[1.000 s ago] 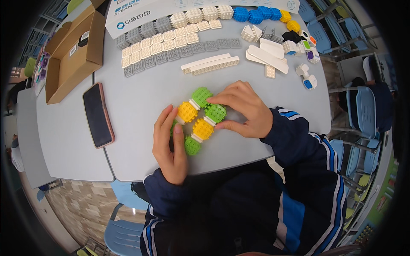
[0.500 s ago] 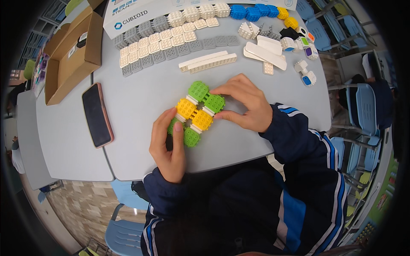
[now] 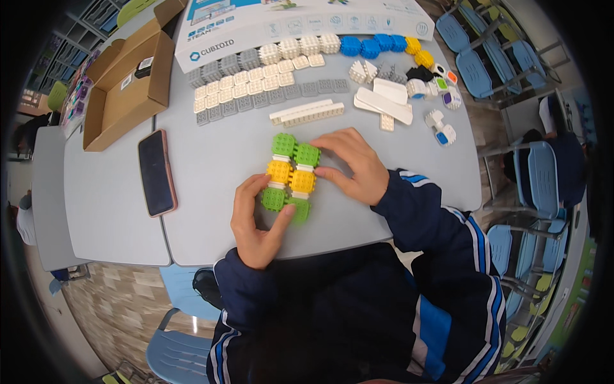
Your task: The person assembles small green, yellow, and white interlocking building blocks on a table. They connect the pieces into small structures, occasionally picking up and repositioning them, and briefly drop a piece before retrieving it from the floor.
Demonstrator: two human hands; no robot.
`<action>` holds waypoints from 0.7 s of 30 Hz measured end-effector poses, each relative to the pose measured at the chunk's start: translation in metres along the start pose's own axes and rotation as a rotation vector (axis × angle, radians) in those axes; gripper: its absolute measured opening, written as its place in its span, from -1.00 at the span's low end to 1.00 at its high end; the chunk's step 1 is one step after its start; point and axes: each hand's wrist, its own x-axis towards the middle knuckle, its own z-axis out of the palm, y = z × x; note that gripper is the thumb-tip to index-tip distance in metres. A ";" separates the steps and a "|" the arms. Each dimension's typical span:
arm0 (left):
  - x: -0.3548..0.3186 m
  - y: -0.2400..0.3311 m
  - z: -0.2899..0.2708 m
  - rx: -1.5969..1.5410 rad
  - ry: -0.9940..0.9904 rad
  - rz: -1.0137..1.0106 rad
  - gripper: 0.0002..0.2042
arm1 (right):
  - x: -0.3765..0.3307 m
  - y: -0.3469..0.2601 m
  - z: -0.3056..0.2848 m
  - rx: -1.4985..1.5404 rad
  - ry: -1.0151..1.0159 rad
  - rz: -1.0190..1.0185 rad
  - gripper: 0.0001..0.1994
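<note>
Between my hands is a joined assembly of green and yellow building blocks (image 3: 291,176), two columns wide. Green blocks sit at its far and near ends, yellow ones in the middle, with white connectors between the rows. My left hand (image 3: 254,221) grips its left and near side, the thumb by the near right green block (image 3: 298,211), which looks blurred. On the right side, my right hand (image 3: 352,165) has its fingertips on the far right green block (image 3: 307,155) and thumb close to the yellow block below it.
Beyond the assembly lie two long white beams (image 3: 307,114), rows of white and grey plates (image 3: 249,86), and a line of grey, white, blue and yellow blocks (image 3: 290,48). White panels (image 3: 384,104) lie right. A phone (image 3: 157,173) and an open cardboard box (image 3: 128,96) stand left.
The assembly has turned counterclockwise, so its columns now run nearly straight away from me. Both hands have moved with it and keep hold. The whole view has shifted slightly.
</note>
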 end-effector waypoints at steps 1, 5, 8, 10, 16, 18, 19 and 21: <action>-0.001 0.000 0.000 0.024 -0.012 0.020 -0.45 | -0.001 0.000 0.000 -0.004 -0.001 0.004 -0.56; 0.000 0.006 0.004 0.046 -0.037 0.050 -0.27 | -0.004 0.003 0.003 -0.026 0.032 -0.001 -0.57; 0.000 0.008 0.001 0.099 -0.139 0.028 -0.22 | -0.004 0.004 0.003 -0.041 0.049 0.005 -0.57; -0.001 0.003 0.002 0.140 -0.108 0.074 -0.17 | -0.004 0.004 0.004 -0.031 0.044 0.015 -0.58; -0.003 0.001 0.005 0.131 -0.103 0.057 -0.18 | -0.005 0.002 0.002 0.048 -0.028 0.106 -0.55; -0.004 0.003 0.004 0.147 -0.106 0.050 -0.20 | -0.004 0.001 0.003 0.059 -0.061 0.108 -0.53; -0.004 0.004 0.004 0.163 -0.096 0.056 -0.20 | -0.006 0.001 0.004 0.057 -0.077 0.096 -0.52; -0.003 0.001 0.004 0.215 -0.073 0.098 -0.19 | -0.007 0.000 0.003 0.053 -0.111 0.079 -0.51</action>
